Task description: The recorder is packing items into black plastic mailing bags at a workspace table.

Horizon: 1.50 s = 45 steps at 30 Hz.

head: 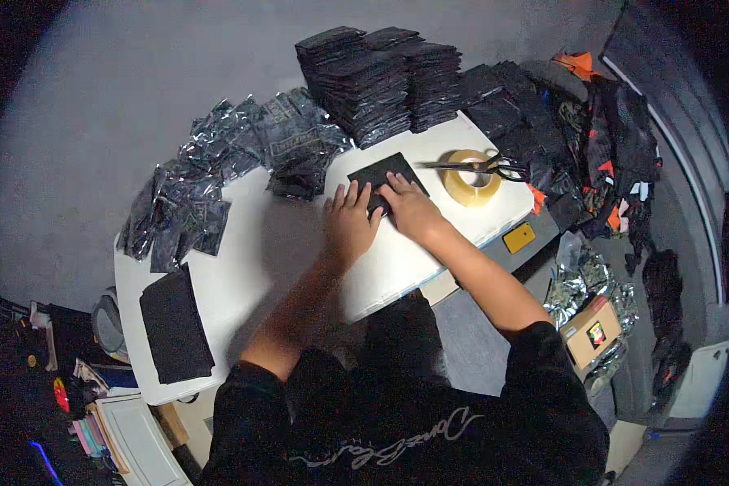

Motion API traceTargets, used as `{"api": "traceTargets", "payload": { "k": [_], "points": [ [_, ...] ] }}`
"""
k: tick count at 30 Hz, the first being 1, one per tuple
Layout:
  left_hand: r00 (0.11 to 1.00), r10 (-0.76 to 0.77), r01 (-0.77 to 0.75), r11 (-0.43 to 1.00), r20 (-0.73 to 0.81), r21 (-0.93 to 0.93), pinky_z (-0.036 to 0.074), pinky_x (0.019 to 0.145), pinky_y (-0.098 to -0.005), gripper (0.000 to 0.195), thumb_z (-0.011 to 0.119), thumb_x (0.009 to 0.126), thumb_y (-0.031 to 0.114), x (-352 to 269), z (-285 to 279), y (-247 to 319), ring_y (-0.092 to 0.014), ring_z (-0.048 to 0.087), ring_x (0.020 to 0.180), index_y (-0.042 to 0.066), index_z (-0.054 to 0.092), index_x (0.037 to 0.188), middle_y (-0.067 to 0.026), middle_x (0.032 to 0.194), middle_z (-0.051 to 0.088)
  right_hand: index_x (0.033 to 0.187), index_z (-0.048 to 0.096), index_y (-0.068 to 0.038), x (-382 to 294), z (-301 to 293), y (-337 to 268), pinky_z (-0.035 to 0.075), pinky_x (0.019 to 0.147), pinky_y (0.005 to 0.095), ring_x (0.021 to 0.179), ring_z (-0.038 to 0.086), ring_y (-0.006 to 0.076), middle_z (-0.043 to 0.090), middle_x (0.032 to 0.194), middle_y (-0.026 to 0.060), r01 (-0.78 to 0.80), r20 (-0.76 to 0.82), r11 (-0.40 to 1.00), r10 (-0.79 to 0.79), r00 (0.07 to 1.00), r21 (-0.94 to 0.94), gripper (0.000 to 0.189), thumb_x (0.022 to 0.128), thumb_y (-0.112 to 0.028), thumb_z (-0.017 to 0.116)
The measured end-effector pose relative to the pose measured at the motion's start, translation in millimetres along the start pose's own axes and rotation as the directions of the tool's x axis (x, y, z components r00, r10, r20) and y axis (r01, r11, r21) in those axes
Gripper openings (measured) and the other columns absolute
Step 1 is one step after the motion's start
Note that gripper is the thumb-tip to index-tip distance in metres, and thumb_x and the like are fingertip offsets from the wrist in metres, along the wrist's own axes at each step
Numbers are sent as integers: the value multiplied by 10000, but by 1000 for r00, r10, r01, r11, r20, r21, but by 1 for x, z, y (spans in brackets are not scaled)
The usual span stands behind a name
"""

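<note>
A small folded black cloth (395, 165) lies flat on the white table (279, 243) in front of me. My left hand (351, 222) rests with fingers spread at its left edge, fingertips on the cloth. My right hand (410, 203) presses on its middle and right part, fingers bent and partly apart. Neither hand closes around anything. To the right of the cloth sits a roll of clear tape (462, 189), with a pair of black-handled scissors (483, 165) lying across it. Another folded black cloth (176, 328) lies at the table's left end.
Tall stacks of black folded items (370, 85) stand at the far edge. Glossy clear-bagged dark items (237, 140) spread along the far left. Dark and orange fabric (607, 146) heaps at the right. A yellow phone (519, 237) and a cardboard box (589, 331) lie nearer right.
</note>
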<state>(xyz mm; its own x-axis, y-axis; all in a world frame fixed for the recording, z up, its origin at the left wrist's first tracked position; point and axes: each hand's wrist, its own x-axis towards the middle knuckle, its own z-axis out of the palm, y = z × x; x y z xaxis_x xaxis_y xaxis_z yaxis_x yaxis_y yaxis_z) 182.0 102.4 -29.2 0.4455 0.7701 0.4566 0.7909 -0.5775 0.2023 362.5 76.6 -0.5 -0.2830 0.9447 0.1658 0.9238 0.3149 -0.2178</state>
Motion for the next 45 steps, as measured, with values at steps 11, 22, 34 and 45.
{"api": "traceTargets", "payload": {
  "k": [11,22,34,45],
  "points": [
    [983,110,-149,947,-148,-284,453,1055,-481,339,694,883,182,-32,-39,-49,-439,579,1220,46,684,1193,-228,1296,643,1310,539,-48,5,-16,-31,415,1123,502,1323,499,462,487,1452,285,212,-135,963,-191,972,164,417,903,-95,615],
    [947,-317,321,927,54,-196,540,702,-383,260,693,966,282,-220,-165,-124,-257,678,691,28,708,915,-145,795,698,1199,659,-67,-13,-60,-181,550,858,403,900,672,302,677,1061,158,41,456,918,-234,859,395,327,891,-147,736],
    [846,-520,463,825,-116,-325,529,687,-393,216,774,878,221,-269,-202,-153,-326,689,726,29,692,819,-166,730,679,1109,697,-34,53,42,-304,560,845,361,910,700,279,709,1072,146,521,-15,583,-657,754,623,205,929,-130,690],
    [837,-467,472,880,-284,-55,513,880,-434,200,750,809,88,-226,-248,-275,-370,625,967,16,714,992,-172,976,665,1101,698,-27,168,155,-390,556,840,392,937,708,289,715,1037,166,406,-338,600,-228,913,690,257,895,-179,723]
  ]
}}
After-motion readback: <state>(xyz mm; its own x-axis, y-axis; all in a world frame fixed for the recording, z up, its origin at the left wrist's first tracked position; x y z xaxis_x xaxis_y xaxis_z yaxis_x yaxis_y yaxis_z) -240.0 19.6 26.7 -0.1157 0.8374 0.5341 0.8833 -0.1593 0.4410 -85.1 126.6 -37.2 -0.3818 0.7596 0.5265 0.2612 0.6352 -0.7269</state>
